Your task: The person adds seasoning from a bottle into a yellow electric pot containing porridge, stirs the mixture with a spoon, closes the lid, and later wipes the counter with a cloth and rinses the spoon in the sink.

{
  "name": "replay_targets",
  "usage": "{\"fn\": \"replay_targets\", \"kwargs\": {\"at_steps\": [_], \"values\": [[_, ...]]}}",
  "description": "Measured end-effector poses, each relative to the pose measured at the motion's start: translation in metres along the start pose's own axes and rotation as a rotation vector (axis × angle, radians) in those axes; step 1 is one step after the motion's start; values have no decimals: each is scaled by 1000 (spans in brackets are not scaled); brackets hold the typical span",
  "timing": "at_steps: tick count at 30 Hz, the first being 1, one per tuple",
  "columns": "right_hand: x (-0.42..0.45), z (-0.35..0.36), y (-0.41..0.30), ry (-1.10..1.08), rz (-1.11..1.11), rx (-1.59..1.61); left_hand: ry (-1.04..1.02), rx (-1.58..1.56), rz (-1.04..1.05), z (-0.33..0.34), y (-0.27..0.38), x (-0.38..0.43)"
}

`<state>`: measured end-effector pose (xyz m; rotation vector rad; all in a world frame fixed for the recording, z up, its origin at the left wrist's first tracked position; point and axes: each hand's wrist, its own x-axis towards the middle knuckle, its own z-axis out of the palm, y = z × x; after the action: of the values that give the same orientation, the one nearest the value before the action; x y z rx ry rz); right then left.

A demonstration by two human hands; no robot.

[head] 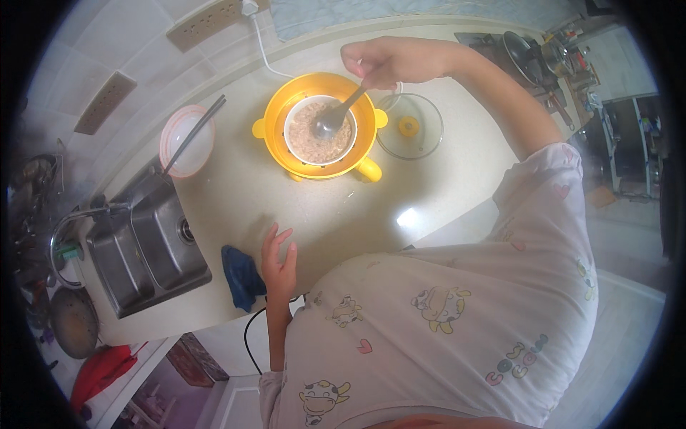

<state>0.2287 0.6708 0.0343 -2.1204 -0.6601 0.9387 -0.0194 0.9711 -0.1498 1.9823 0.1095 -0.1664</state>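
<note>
My right hand [388, 61] grips the handle of a metal spoon [331, 120], whose bowl rests in pale brown, lumpy food in a white bowl [287, 140]. That bowl sits inside a yellow electric cooker [273, 107] with its top uncovered. To the cooker's right lies a glass lid with a yellow knob [409, 126]. My left hand [280, 263] holds nothing, its fingers apart, over the counter beside a dark blue cloth [239, 279]. Left of the cooker, a pair of chopsticks [195, 134] lies across a white bowl with a red-patterned rim [165, 145].
A double steel sink [163, 236] with a curved faucet [64, 225] is at the left. A white power cord [262, 48] runs from a wall socket strip [203, 24] behind the cooker. A pan lid [521, 59] stands on the stove area at the far right.
</note>
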Motion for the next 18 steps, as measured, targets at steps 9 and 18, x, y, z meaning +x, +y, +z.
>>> {"fn": "replay_targets", "kwargs": {"at_steps": [9,18], "values": [[9,-10,11,2,7,-137,-7,17,11,0,4,3],[4,8,10,-81,-9,-64,-9,10,-6,1,-3,2]]}}
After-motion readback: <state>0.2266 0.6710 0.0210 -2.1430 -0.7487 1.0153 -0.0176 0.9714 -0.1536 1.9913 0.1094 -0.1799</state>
